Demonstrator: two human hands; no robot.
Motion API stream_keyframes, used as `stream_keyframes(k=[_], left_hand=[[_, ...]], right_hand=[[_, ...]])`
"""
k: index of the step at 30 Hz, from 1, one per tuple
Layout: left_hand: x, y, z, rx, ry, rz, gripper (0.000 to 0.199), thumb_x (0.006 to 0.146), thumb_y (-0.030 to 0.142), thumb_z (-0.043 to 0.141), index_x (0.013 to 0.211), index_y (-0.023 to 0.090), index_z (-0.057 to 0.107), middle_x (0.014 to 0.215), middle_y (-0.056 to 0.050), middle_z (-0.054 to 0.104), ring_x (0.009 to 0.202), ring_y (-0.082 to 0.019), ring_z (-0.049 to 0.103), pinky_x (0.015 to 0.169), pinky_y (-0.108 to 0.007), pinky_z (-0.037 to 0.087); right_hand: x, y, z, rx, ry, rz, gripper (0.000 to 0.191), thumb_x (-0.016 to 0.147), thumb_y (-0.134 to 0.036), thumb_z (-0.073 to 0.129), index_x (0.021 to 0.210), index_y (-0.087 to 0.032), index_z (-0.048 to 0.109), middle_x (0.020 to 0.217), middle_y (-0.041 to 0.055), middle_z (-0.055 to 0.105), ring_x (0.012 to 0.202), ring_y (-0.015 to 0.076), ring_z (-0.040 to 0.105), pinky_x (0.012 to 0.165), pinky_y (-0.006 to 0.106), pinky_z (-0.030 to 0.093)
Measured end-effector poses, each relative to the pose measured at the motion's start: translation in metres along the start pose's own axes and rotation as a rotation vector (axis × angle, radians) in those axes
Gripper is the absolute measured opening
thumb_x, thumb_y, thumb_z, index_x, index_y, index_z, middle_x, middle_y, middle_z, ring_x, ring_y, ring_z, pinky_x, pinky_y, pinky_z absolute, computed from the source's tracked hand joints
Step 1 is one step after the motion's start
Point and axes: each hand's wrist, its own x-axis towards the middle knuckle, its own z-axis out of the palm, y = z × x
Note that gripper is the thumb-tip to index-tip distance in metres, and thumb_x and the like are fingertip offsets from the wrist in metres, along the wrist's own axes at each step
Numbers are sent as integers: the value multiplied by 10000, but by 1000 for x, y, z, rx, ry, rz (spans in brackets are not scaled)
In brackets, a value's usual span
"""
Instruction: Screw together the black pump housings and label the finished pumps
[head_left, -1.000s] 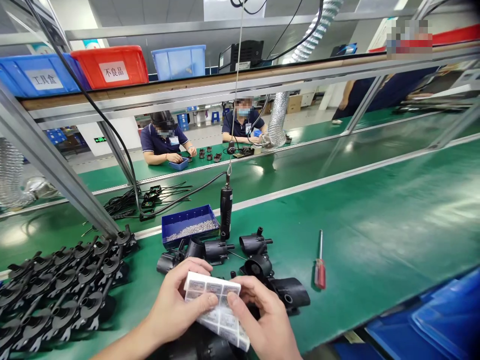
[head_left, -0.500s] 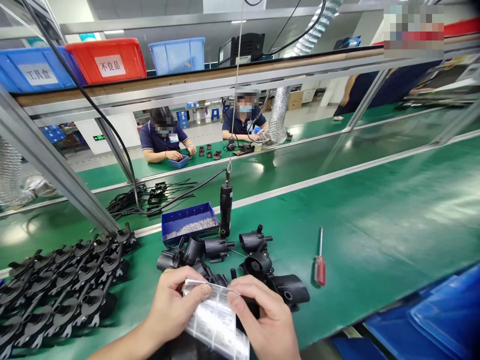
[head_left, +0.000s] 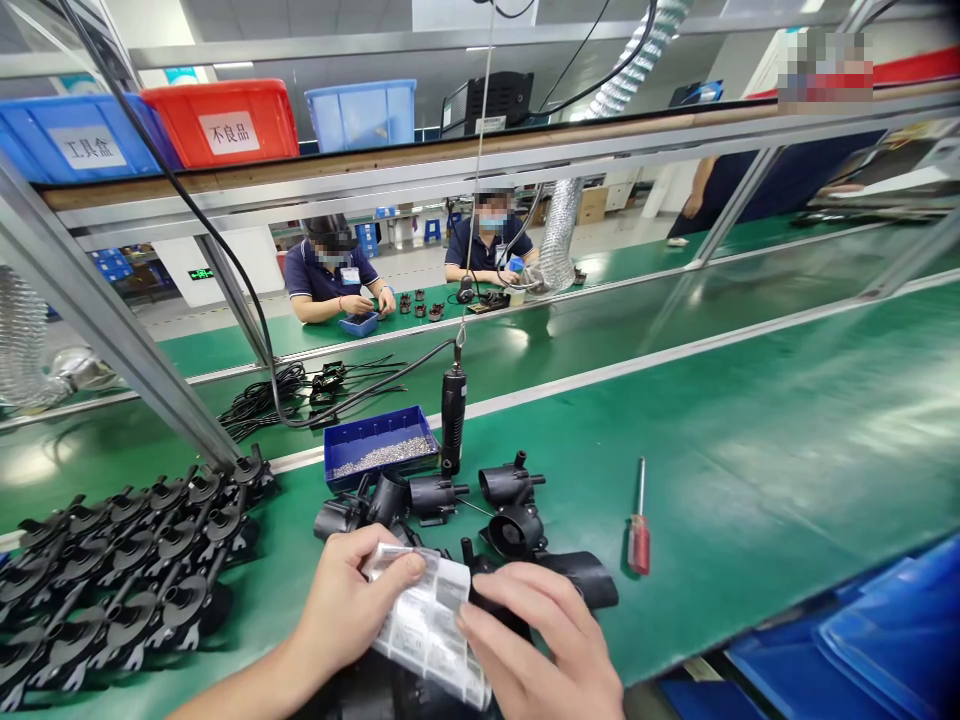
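Item: label sheet (head_left: 426, 625), white, printed in small rectangles, being held just above the near edge of the green desk (head_left: 750, 470) in front of the person. Against half a second ago it is curling: the top edge is folding over under the left thumb, and the sheet is tilting more steeply, which reads as a label being worked loose from the backing (a judgement, not seen outright). Its long axis is running from upper left to lower right, the far end pointing toward the black housings (head_left: 517, 530). Left hand (head_left: 349, 610) is pinching the upper corner, fingers closed on the sheet; right hand (head_left: 540, 645) is lying over the lower right part, fingers partly curled, and has slid lower than before, though whether it is gripping cannot be told. Beyond: blue screw tray (head_left: 379, 445), hanging electric screwdriver (head_left: 451, 420), red-handled screwdriver (head_left: 638, 530), rows of black brackets (head_left: 127, 580) at left.
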Motion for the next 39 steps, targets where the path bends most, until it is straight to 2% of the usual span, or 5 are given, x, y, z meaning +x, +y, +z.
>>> stream_keyframes(k=[8, 17, 21, 25, 39], left_hand=[[-7, 1, 7, -211, -112, -15, 460, 1041, 631, 714, 1070, 172, 735, 829, -38, 716, 679, -136, 571, 617, -208, 433], [-6, -6, 7, -11, 49, 99, 528, 1048, 577, 714, 728, 161, 650, 598, 38, 494, 569, -94, 391, 535, -204, 309], [-4, -7, 6, 62, 75, 204, 480, 1057, 488, 714, 708, 163, 664, 560, 54, 466, 526, -81, 374, 503, -203, 281], [-9, -2, 7, 125, -6, 399, 309, 1086, 338, 682, 833, 174, 746, 649, 26, 623, 564, -89, 496, 568, -192, 387], [-9, -3, 7, 91, -21, 464, 261, 1056, 259, 734, 810, 176, 757, 624, 27, 645, 536, -81, 512, 550, -183, 389]], right_hand=[[-6, -2, 13, 139, -29, 413, 518, 1063, -207, 733, 1547, -279, 560, 1009, 12, 852, 1111, 254, 778, 1046, 419, 659], [-2, -4, 11, -47, 68, -42, 437, 967, -16, 780, 1340, -240, 740, 1106, 77, 828, 1054, 248, 781, 975, 445, 678], [-3, -18, 9, 269, 173, 241, 600, 985, -15, 737, 1526, -233, 596, 963, 30, 824, 989, 233, 800, 923, 409, 718], [-3, -27, 16, 361, 115, 480, 794, 1029, -115, 748, 1718, -277, 388, 1397, 132, 756, 1174, 239, 814, 963, 367, 750], [1, -33, 30, 503, 99, 485, 740, 1079, -101, 624, 1722, -380, 386, 1585, 149, 559, 1307, 225, 715, 920, 306, 752]])
